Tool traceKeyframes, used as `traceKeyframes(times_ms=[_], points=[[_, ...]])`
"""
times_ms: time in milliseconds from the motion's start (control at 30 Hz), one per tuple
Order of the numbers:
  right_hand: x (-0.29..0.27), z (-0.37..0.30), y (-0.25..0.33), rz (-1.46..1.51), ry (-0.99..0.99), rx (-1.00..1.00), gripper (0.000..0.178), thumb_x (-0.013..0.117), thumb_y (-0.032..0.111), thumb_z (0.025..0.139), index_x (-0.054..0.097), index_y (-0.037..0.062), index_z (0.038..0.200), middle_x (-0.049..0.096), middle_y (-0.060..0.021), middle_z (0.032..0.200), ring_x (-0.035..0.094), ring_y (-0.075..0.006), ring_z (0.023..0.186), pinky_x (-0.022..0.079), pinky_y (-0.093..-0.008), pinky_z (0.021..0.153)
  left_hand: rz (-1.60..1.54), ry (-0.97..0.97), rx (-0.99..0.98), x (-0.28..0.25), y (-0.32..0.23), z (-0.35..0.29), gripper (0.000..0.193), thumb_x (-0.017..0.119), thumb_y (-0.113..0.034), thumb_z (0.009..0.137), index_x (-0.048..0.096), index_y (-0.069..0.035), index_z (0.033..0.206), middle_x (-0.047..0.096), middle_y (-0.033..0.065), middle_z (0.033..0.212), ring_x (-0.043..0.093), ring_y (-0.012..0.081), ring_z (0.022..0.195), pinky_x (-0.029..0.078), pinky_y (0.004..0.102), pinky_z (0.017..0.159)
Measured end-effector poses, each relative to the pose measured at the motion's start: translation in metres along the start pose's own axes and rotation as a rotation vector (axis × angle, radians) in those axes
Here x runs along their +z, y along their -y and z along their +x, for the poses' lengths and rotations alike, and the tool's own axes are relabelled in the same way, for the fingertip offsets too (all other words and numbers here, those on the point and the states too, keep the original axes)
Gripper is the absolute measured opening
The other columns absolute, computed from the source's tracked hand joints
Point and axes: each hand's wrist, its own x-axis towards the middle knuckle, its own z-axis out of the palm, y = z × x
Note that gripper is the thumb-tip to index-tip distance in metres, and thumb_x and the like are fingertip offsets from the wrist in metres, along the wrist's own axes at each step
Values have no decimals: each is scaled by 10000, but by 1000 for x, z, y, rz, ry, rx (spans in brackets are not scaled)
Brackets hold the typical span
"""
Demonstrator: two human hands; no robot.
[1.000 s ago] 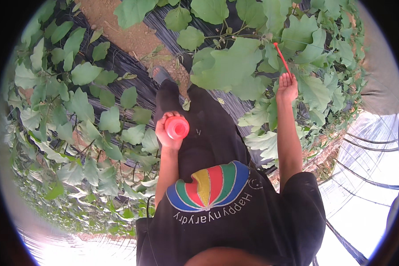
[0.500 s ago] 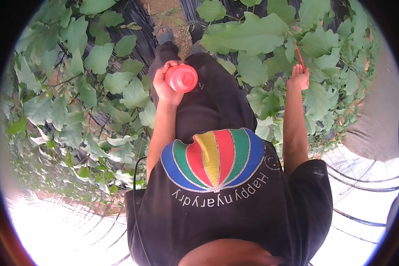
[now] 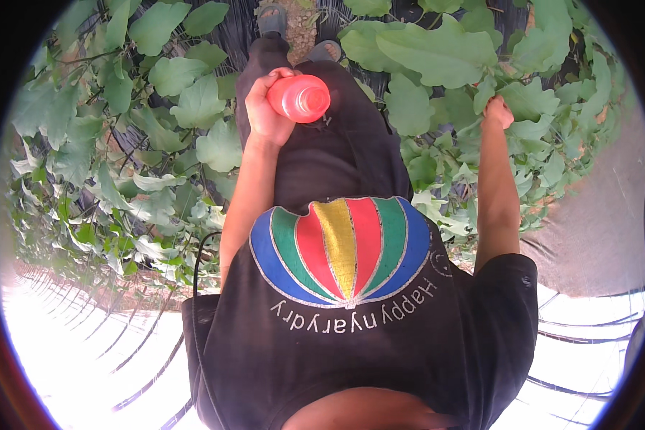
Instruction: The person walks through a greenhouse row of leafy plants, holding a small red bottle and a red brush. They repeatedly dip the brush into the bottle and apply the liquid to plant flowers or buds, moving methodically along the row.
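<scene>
My left hand (image 3: 262, 113) is wrapped round a small pinkish-red plastic bottle (image 3: 288, 97) in front of my dark trousers. The bottle tilts to the right, and its round mouth faces up at the view. Out to the right, my right hand (image 3: 499, 113) is closed among large green leaves. Only a speck of red shows above its fingers; the rest of the thin red stick it holds is hidden by a leaf (image 3: 484, 93). A broad lobed leaf (image 3: 437, 54) hangs just left of that hand.
Leafy plants (image 3: 172, 93) crowd both sides of me. Black plastic sheeting (image 3: 233, 32) covers the ground beneath them. A narrow strip of bare soil (image 3: 301, 29) runs between my sandalled feet. At the right edge lies a greyish surface (image 3: 595, 236).
My right hand has moved slightly right and up into the leaves, and the red stick has gone mostly out of sight. The bottle has shifted slightly up and tipped further right.
</scene>
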Motion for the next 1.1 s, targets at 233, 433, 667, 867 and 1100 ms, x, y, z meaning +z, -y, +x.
traceKeyframes(times_ms=[233,433,667,867,1100], points=[[9,27,11,-465,-95,-178,248,696,181,811,720,-52,893,716,-123,831,688,-195,634,599,-334,534,-5,-29,12,1,1,-3,225,476,-208,910,575,-6,912,596,143,985,583,272,954,475,388,915],[6,19,18,-104,35,-18,251,685,163,832,707,-67,928,718,-125,893,708,-200,691,631,-338,591,14,-23,17,6,0,-1,220,476,-207,911,571,-9,903,594,144,984,582,270,955,473,388,917],[2,19,35,-174,122,-27,236,635,138,853,701,-85,894,723,-144,826,711,-197,676,634,-328,591,27,-13,-4,9,-3,4,221,483,-209,904,578,-10,901,599,145,975,584,268,948,473,388,914],[5,26,37,-313,101,-67,270,626,169,850,720,-83,871,732,-129,822,712,-185,666,637,-313,581,35,-21,7,7,-5,3,222,488,-206,897,583,-6,900,600,148,973,585,272,941,475,388,911],[7,17,32,-339,70,-153,271,650,174,847,710,-88,881,733,-114,823,709,-183,672,637,-320,589,23,-43,15,8,-7,6,232,485,-209,898,586,0,911,604,152,981,589,277,955,475,392,917]])
